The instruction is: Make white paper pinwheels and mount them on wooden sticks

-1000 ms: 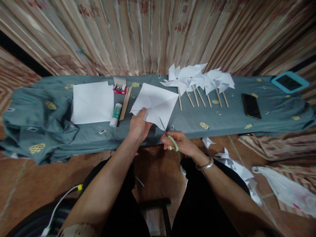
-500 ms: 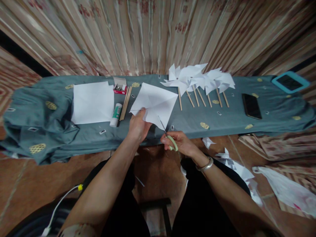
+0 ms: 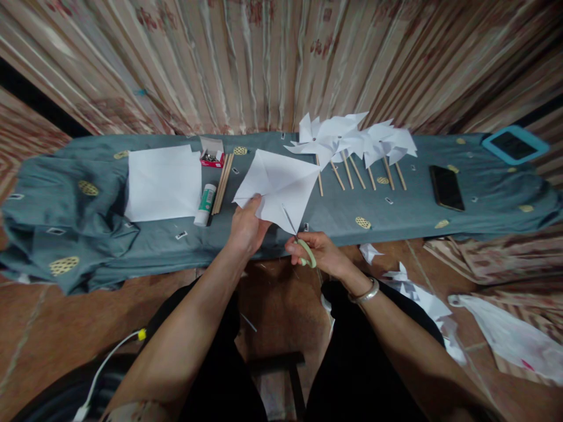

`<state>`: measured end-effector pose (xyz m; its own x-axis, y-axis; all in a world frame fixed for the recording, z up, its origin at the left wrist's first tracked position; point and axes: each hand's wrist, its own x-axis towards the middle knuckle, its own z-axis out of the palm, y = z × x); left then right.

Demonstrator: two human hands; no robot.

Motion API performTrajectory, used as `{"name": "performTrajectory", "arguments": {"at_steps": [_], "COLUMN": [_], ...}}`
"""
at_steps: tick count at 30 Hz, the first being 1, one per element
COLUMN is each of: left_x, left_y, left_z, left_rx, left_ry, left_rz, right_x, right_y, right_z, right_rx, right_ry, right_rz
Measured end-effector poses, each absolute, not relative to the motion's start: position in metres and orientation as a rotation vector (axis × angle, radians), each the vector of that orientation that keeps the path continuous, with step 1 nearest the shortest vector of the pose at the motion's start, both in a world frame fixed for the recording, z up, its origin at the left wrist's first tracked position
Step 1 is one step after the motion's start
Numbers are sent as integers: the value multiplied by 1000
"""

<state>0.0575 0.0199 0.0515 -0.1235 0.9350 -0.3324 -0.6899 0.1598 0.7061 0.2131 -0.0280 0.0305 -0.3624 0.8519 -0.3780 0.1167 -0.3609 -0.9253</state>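
Observation:
A creased square sheet of white paper point(image 3: 281, 179) is pinched at its near left edge by my left hand point(image 3: 249, 227), thumb on top. My right hand point(image 3: 313, 249) is closed around the green handles of a pair of scissors point(image 3: 307, 253). The scissor blades lie at the paper's near corner and point up toward its middle. To the left sit a stack of white paper point(image 3: 163, 183), a glue stick point(image 3: 205, 205), several wooden sticks point(image 3: 223, 184) and a small red box point(image 3: 212, 155) of metal bits.
Several white paper pinwheels point(image 3: 338, 138) on sticks lie at the back right of the cloth-covered bench point(image 3: 387, 220). Farther right are a phone point(image 3: 447, 187) and a blue-framed tablet point(image 3: 514, 145). Paper scraps point(image 3: 422, 302) and a plastic bag point(image 3: 510, 334) are on the floor.
The paper's near corner has shifted slightly right and down, deeper between the scissor blades. Both hands keep their holds and have barely moved.

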Motion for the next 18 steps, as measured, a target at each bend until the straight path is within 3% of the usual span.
{"name": "performTrajectory", "arguments": {"at_steps": [18], "left_x": [59], "left_y": [17], "left_z": [49], "left_rx": [374], "left_ry": [924], "left_rz": [1427], "right_x": [212], "right_y": [-25], "right_z": [34], "right_rx": [-1345], "right_ry": [-1286], "right_rz": [1780]}}
